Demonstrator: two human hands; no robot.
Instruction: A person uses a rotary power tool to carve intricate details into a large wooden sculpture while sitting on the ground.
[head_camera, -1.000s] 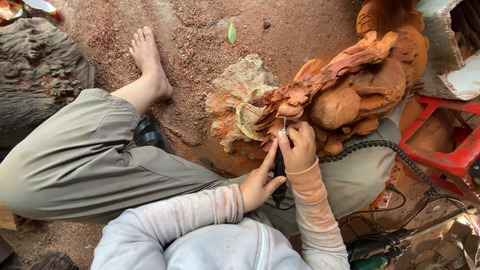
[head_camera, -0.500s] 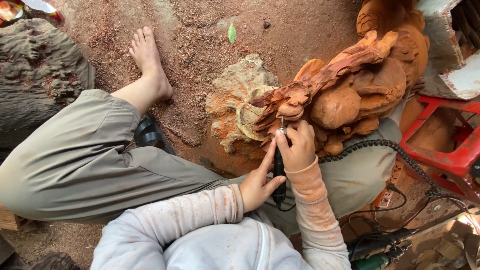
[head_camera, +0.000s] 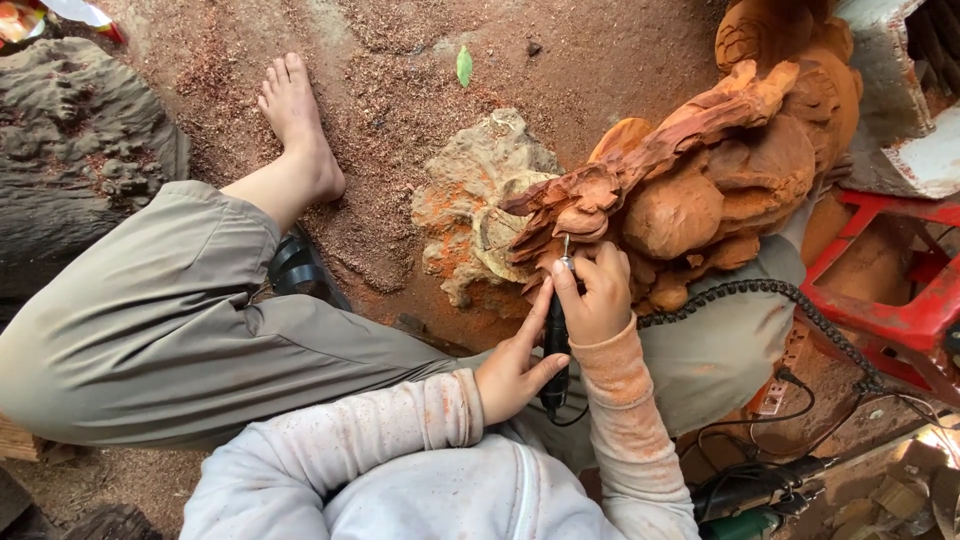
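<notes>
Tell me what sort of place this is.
Probably a wood-carving workshop: a reddish wooden carving being cut with a small rotary tool held in both hands, on ground covered in sawdust.

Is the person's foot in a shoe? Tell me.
No, the foot is bare, toes showing, resting on the sawdust-strewn ground.

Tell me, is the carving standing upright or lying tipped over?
Tipped over. The carving lies sideways across the person's lap, and the right hand and left hand hold a black tool against it.
</notes>
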